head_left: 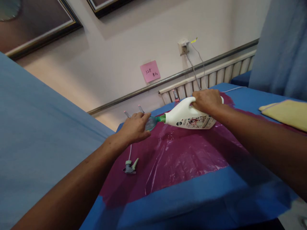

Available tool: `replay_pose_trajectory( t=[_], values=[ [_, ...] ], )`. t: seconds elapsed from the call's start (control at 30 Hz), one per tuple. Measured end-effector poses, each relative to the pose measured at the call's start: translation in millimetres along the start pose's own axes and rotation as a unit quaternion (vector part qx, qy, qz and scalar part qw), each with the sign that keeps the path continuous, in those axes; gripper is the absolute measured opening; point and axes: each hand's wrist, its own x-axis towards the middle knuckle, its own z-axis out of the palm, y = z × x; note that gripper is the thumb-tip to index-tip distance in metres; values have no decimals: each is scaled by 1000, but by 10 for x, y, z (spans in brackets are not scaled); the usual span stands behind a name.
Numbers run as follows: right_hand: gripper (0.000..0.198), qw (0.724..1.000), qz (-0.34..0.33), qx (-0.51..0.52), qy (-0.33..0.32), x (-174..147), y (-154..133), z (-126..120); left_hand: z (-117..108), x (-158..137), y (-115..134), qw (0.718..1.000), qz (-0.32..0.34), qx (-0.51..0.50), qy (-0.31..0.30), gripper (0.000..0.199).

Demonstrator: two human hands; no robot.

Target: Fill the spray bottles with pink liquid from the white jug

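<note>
My right hand (208, 101) is wrapped round the handle of a white detergent jug (183, 111), which is tipped nearly onto its side. The jug's mouth points left, with a green spout (162, 118) at it. That spout meets the neck of a translucent bluish-green bottle (151, 124). My left hand (135, 127) is around this bottle, hiding much of its body. Below the left hand a detached grey and pale-green spray head (130, 167) lies on the dark pink plastic sheet (184, 156), its thin tube pointing upward in the view.
Beyond the jug stands a pink-collared spray bottle top (176, 95); two similar tops (141, 109) show behind my left hand. A folded yellow cloth (285, 113) lies at right on the blue table cover (172, 204). Cables run from a wall socket (183, 48). Blue curtains (43, 134) flank the table.
</note>
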Motion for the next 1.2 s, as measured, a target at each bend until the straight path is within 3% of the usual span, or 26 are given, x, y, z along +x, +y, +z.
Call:
replay_pose_trajectory(
  t=[0.6, 1.2],
  values=[
    [40, 1000, 0, 4, -9, -26, -25, -30, 8, 49, -17, 999, 3, -42, -10, 86],
    [39, 1000, -10, -9, -18, -33, -52, -58, -185, 28, 138, 996, 24, 65, -64, 74]
  ],
)
